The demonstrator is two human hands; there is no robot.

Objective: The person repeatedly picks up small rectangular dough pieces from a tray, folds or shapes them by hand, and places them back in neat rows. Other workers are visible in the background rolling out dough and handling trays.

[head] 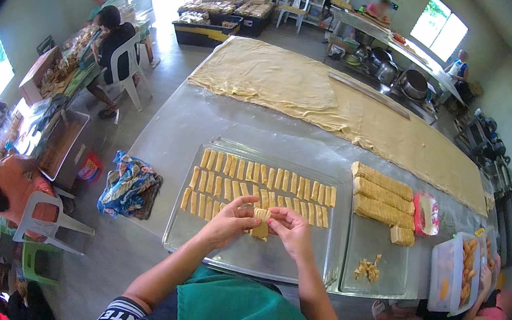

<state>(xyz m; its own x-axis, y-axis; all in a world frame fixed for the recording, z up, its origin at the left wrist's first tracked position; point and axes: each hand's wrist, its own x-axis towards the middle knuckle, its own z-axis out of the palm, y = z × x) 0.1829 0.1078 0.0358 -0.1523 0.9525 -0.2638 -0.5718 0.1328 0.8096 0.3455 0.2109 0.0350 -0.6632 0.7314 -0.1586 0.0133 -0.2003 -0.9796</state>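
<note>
Between my left hand (233, 221) and my right hand (292, 230) is a small stack of dough strips (262, 214), pinched by the fingertips of both. It is held over a metal baking tray (221, 256) where rows of short dough sticks (218, 162) lie. A second, narrower tray (373, 291) to the right carries several long blocks of stacked dough (382, 209), a short cut block (402, 236) and a loose heap of dough scraps (367, 270).
A wide dough sheet (273, 75) with a long flat stick (370, 95) covers the table's far side. A crumpled cloth (129, 186) lies at the left edge. At right are a red-rimmed container (426, 214) and a plastic bin of baked pieces (450, 273), beside a seated person.
</note>
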